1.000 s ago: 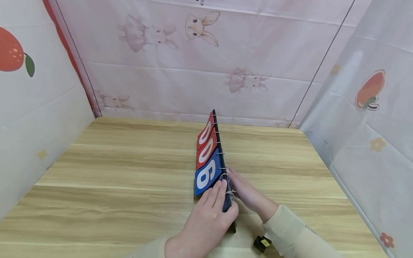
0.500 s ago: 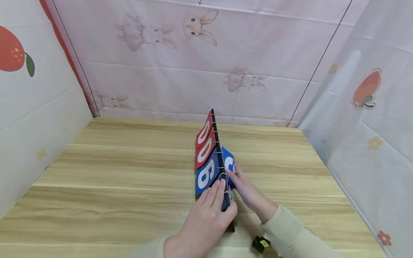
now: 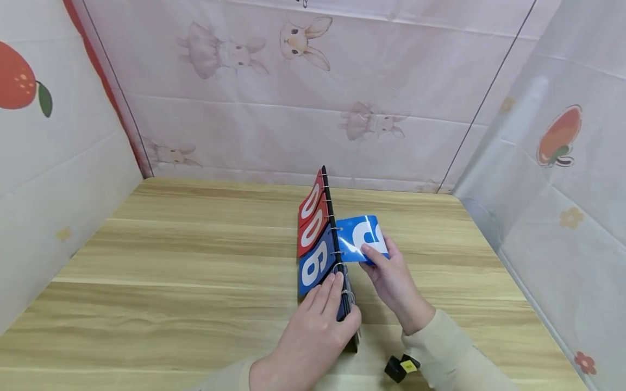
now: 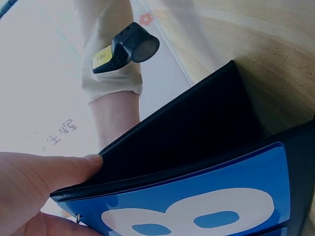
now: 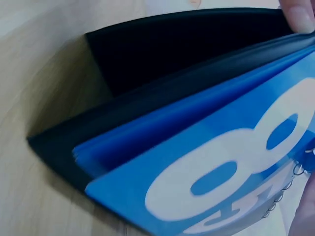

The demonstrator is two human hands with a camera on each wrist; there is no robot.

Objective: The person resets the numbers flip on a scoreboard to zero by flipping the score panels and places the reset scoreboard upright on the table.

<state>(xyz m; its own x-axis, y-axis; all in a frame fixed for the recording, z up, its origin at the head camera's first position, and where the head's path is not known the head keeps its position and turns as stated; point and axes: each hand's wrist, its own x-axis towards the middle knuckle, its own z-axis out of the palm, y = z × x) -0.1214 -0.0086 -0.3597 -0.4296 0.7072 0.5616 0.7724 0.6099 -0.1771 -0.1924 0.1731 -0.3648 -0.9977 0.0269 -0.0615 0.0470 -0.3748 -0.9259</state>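
A black flip scoreboard stands tent-like on the table, its ringed top edge running away from me. Two red cards with white zeros and a blue card with a looped numeral hang on its left face. My left hand grips the near end, fingers on the left face and thumb at the top edge. On the other side, my right hand pinches a blue number card, lifted outward from its rings. In the left wrist view, a blue card with an 8 lies below my left thumb.
The wooden table spreads around the scoreboard. A pink curtain with rabbit prints hangs at the back, with white printed sheets at both sides. A black camera with a yellow label sits by my right sleeve.
My right hand has come out from behind the scoreboard's right face and moved right, swinging the blue card up and outward. My left hand keeps its grip.
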